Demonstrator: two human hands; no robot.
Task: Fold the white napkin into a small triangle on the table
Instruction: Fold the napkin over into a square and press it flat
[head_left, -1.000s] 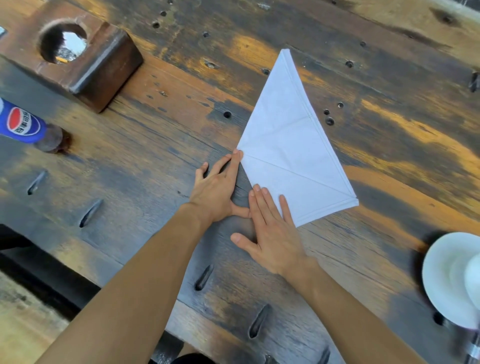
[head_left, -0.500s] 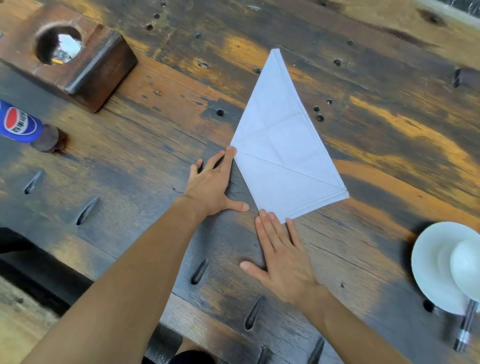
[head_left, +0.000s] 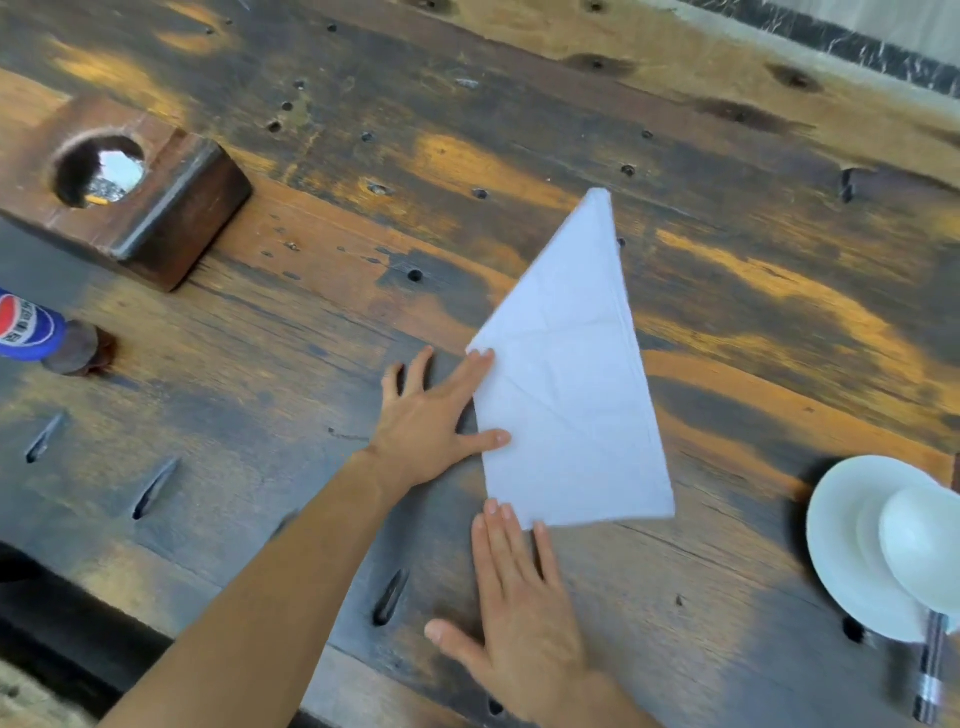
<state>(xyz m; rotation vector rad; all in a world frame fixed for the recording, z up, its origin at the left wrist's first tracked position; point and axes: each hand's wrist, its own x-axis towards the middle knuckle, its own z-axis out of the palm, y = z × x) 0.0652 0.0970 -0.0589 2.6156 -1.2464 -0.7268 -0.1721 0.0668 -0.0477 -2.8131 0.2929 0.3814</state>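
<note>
Lying long-axis away from both flat, open hands, the folded white cloth napkin (head_left: 566, 395) touches the left hand (head_left: 431, 421) fingertips; right hand (head_left: 519, 597) sits just below.

A dark, worn wooden bench (head_left: 727, 322), streaked with orange patches and dotted with small holes, fills the view; a marbled dark strip (head_left: 857, 39) is seen beyond its far edge.
</note>
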